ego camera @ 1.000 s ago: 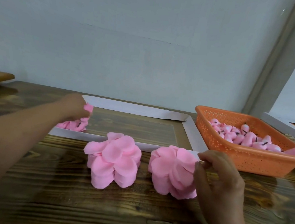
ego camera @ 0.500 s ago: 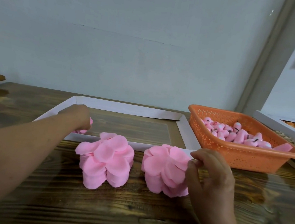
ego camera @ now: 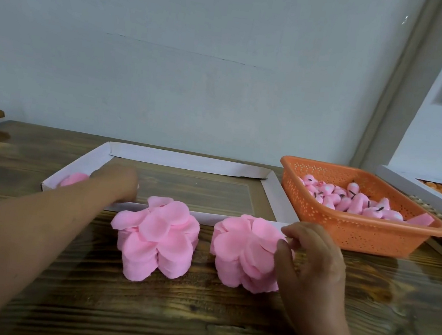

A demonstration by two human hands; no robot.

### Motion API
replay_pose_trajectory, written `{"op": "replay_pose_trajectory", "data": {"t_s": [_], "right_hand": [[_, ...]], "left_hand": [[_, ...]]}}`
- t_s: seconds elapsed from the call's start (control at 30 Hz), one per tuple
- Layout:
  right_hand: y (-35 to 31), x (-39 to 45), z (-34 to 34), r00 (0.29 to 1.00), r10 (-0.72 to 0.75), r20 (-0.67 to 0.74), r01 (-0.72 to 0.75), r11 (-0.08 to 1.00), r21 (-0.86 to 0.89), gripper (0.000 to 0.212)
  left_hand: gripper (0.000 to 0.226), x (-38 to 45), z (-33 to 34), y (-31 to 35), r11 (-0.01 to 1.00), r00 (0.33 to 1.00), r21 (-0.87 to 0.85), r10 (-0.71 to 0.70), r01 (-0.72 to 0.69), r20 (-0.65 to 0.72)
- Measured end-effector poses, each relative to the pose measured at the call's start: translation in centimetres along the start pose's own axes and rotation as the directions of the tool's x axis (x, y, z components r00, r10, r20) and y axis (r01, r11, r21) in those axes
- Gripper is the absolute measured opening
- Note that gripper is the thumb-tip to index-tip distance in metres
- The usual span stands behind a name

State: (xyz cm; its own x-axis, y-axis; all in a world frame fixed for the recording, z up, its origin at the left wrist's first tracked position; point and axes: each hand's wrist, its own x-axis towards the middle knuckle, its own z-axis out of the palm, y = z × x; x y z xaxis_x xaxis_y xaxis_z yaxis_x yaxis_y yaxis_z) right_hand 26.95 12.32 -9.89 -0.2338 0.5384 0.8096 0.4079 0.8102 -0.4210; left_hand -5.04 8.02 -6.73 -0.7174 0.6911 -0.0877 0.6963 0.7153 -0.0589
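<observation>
Nearest, the right hand (ego camera: 311,264) rests on the wooden table (ego camera: 196,317), its thumb and curled fingertips pinching the edge of the top petals of the right petal pile (ego camera: 242,253), which touches it on its left. The left petal pile (ego camera: 155,240) stands just beside that one, further left, so the right hand is the nearer for picking petals. Behind, the left hand (ego camera: 117,182) reaches into the white tray (ego camera: 187,160); its fingers are hidden, so I cannot tell their grip. Pink pieces (ego camera: 73,179) lie just left of it. Far right stands the orange basket (ego camera: 358,237).
</observation>
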Motion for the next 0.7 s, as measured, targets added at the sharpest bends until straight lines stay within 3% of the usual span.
{"op": "replay_pose_trajectory", "data": {"t_s": [0.27, 0.33, 0.4, 0.47, 0.53, 0.57, 0.63, 0.7], "right_hand": [[-0.9, 1.7, -1.1, 0.998, -0.065, -0.020, 0.065, 0.998, 0.009, 0.012], [0.0, 4.2, -2.4, 0.996, -0.070, -0.047, 0.068, 0.996, -0.051, 0.010], [1.9, 7.8, -3.7, 0.999, 0.039, -0.009, -0.040, 0.992, -0.121, 0.012], [4.8, 11.7, -4.6, 0.979, 0.184, 0.093, -0.154, 0.952, -0.265, 0.015], [7.9, 15.1, -5.0, 0.909, 0.329, 0.256, -0.197, 0.879, -0.434, 0.017], [9.3, 16.2, -5.1, 0.848, 0.394, 0.354, -0.181, 0.843, -0.506, 0.019], [11.5, 17.4, -4.9, 0.686, 0.504, 0.524, -0.121, 0.789, -0.602, 0.031], [12.8, 17.4, -4.5, 0.558, 0.581, 0.592, -0.092, 0.753, -0.652, 0.032]], "left_hand": [[0.020, 0.4, 0.2, -0.6, 0.998, 0.998, -0.018, 0.054, -0.054, 0.020], [0.034, -0.1, -0.4, -0.5, 0.997, 0.996, 0.053, 0.053, -0.049, -0.079], [0.047, -1.0, -1.4, -0.1, 0.992, 0.963, 0.088, 0.110, -0.091, -0.248], [0.046, -2.0, -2.7, 0.3, 0.953, 0.926, -0.108, 0.242, -0.282, -0.288], [0.039, -3.2, -3.6, 0.8, 0.814, 0.889, -0.361, 0.436, -0.455, -0.136], [0.041, -3.9, -3.8, 1.2, 0.774, 0.850, -0.391, 0.525, -0.499, -0.047], [0.049, -4.8, -3.7, 2.0, 0.760, 0.786, -0.326, 0.613, -0.562, 0.075], [0.045, -5.0, -3.6, 2.8, 0.765, 0.765, -0.230, 0.635, -0.602, 0.110]]}}
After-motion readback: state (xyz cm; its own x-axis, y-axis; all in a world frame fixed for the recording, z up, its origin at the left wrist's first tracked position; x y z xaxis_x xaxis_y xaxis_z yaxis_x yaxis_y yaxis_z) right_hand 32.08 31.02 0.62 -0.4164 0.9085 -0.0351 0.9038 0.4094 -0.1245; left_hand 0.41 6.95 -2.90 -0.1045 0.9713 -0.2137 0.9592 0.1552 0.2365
